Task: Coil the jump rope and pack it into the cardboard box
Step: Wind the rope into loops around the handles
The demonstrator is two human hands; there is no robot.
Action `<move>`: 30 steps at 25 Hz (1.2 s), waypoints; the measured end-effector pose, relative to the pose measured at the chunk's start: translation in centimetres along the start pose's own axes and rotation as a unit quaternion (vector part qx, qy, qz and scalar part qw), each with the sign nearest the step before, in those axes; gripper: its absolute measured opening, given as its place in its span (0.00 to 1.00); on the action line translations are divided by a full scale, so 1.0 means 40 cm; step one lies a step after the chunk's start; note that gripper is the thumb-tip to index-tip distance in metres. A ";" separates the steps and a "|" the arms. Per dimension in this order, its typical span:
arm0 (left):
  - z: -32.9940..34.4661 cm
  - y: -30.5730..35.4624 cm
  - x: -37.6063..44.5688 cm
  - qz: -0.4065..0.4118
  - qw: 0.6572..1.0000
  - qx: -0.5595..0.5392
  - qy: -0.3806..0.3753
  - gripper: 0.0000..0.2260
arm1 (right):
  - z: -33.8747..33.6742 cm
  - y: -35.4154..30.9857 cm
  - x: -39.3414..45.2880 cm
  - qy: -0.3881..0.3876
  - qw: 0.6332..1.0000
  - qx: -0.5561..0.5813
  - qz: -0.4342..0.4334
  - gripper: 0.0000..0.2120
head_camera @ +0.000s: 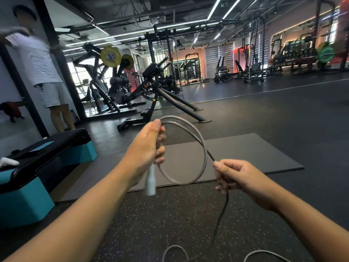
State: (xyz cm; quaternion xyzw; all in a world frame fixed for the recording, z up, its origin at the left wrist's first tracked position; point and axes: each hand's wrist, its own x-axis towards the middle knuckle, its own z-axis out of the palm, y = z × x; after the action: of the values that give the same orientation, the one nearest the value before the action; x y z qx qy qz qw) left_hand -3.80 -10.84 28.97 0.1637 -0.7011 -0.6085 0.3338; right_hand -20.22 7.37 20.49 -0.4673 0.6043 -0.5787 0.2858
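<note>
My left hand is closed around the white handle of the grey jump rope, with the handle's end pointing down below my fist. One round coil of rope hangs from that fist, to its right. My right hand pinches the rope where it leaves the coil. From there the rope drops to the speckled floor, where loose loops lie at the bottom edge. No cardboard box is in view.
A black and teal step platform stands at the left. A dark grey mat lies on the floor ahead. A person in pale shorts stands at the far left. Gym machines fill the background.
</note>
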 end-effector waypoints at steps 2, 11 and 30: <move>0.033 -0.010 -0.001 -0.006 0.992 -0.112 0.051 0.12 | 0.030 0.016 -0.005 -0.034 0.998 0.050 0.019 0.18; 0.133 -0.065 -0.003 -0.056 0.952 -0.236 0.189 0.11 | 0.152 0.029 0.022 0.040 0.988 0.125 -0.082 0.22; 0.075 -0.103 -0.031 -0.093 0.956 -0.142 0.241 0.19 | 0.106 -0.032 0.097 0.050 0.977 0.181 -0.104 0.18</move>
State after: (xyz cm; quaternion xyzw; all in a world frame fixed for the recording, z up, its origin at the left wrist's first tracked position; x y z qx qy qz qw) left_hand -5.63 -8.66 24.57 0.3206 -0.4880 -0.6726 0.4546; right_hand -17.71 2.20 21.77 -0.4389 0.4512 -0.7274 0.2733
